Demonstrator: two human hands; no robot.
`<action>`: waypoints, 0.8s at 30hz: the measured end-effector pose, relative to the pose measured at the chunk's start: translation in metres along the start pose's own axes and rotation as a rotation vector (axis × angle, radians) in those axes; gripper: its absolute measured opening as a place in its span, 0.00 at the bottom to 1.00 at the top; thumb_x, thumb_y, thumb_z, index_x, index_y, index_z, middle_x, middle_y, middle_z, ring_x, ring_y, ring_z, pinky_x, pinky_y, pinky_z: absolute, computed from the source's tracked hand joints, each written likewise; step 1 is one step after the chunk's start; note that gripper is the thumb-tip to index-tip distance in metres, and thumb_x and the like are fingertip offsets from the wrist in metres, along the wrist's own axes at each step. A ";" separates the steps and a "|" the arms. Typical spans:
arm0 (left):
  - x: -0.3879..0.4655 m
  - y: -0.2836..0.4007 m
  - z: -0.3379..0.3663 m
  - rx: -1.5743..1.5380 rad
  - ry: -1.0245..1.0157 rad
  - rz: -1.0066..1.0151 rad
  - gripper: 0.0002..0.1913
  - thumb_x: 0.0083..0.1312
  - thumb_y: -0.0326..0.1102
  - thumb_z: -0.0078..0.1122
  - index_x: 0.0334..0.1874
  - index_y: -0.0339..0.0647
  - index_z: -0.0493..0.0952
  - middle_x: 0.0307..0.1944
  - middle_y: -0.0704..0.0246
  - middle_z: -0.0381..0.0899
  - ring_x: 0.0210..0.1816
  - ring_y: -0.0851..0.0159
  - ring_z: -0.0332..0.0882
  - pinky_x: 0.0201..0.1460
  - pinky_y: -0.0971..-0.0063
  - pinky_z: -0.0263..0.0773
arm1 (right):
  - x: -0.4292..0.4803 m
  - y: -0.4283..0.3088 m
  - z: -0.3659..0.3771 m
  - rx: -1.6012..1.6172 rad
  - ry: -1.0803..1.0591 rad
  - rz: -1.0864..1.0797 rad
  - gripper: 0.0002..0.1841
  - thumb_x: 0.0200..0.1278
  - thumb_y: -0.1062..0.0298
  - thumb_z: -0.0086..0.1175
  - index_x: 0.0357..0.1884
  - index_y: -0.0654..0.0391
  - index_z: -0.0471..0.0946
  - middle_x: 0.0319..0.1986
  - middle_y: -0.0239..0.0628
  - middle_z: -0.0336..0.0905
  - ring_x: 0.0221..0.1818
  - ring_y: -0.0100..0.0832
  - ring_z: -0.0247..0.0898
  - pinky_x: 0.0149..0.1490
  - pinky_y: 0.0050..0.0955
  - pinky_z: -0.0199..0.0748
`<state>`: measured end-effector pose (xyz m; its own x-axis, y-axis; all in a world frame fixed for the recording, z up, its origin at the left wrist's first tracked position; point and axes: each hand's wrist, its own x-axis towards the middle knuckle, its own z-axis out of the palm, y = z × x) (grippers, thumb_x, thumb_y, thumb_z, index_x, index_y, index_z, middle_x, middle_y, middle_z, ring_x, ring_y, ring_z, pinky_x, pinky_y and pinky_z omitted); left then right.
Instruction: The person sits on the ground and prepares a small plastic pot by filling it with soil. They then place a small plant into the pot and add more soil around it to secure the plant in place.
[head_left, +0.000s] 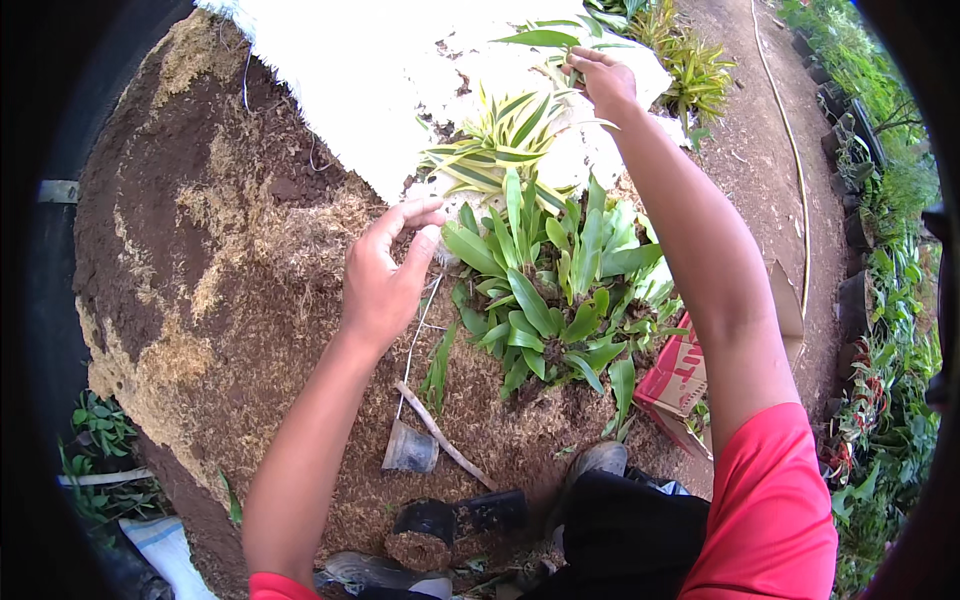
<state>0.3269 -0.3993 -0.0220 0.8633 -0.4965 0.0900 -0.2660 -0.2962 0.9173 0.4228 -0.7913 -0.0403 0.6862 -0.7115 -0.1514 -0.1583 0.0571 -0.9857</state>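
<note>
My right hand (607, 84) reaches far forward and pinches the base of a green leafy plant (541, 37) above a white woven sheet (352, 82). My left hand (386, 274) hovers with curved fingers and holds nothing. Its fingertips are close to the left edge of a clump of broad-leaved green plants (532, 300). Between the hands, a heap of yellow-and-green striped plants (510, 139) lies on the sheet.
A soil and wood-shaving mound (262, 352) spreads before me. Near my feet are a small grey pot (411, 448), a stick (446, 439) and black pots (424, 521). A red-and-brown cardboard box (675, 375) lies right; a hose (784, 127) runs along the path beyond.
</note>
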 end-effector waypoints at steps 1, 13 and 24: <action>-0.005 0.003 -0.002 -0.035 -0.006 -0.010 0.18 0.78 0.32 0.62 0.67 0.38 0.84 0.55 0.64 0.93 0.60 0.63 0.88 0.70 0.64 0.78 | -0.012 -0.007 -0.011 0.016 -0.061 -0.045 0.18 0.80 0.73 0.64 0.68 0.56 0.82 0.51 0.39 0.92 0.51 0.28 0.92 0.51 0.27 0.88; -0.124 0.128 -0.058 0.000 -0.025 0.144 0.19 0.78 0.36 0.66 0.68 0.41 0.85 0.55 0.61 0.94 0.59 0.60 0.91 0.69 0.61 0.81 | -0.273 -0.170 -0.043 0.094 -0.567 -0.224 0.27 0.85 0.74 0.57 0.78 0.59 0.60 0.63 0.50 0.87 0.55 0.31 0.89 0.63 0.33 0.90; -0.266 0.174 -0.077 -1.399 0.104 -0.305 0.30 0.84 0.58 0.57 0.76 0.43 0.72 0.62 0.55 0.85 0.63 0.52 0.85 0.71 0.49 0.78 | -0.516 -0.183 -0.024 0.286 -1.124 0.173 0.18 0.85 0.78 0.54 0.71 0.58 0.69 0.61 0.47 0.87 0.57 0.37 0.88 0.62 0.38 0.88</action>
<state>0.0839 -0.2555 0.1439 0.8519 -0.4822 -0.2043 0.5117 0.6835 0.5206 0.0807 -0.4511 0.2200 0.9350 0.3321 -0.1242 -0.2443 0.3496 -0.9045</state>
